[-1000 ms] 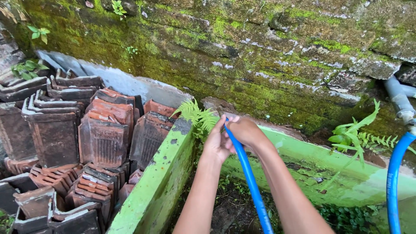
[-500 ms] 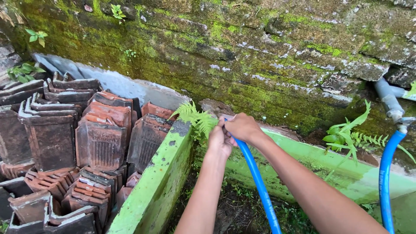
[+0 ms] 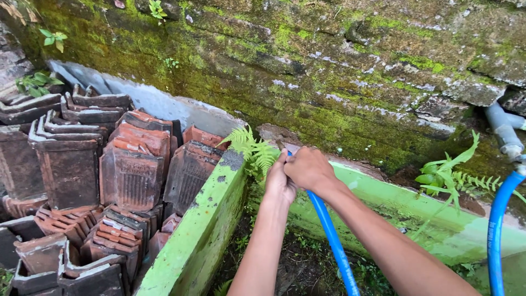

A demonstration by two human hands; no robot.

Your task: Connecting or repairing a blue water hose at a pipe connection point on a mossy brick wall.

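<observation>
Forearms reach in from the bottom edge, both hands meeting at the end of a bright blue flexible hose (image 3: 333, 239), which rises from below between the arms and ends at the far corner of the trough. The right hand (image 3: 310, 170) is clenched over the hose tip, knuckles up; the left hand (image 3: 279, 182) presses in just beside it, fingers curled round the same end — the tip itself is hidden under the two. Below them runs the green-painted concrete trough wall (image 3: 200, 235), flaking and stained, with dark soil inside. Stacked terracotta roof tiles (image 3: 131, 175) stand on edge left of the wall. A small green fern (image 3: 253, 149) sprouts at the corner just beyond the hands. Further right, a second stretch of blue hose (image 3: 497, 230) hangs from a grey plastic pipe (image 3: 504, 131) — behind everything rises the mossy stone wall (image 3: 329, 66).
</observation>
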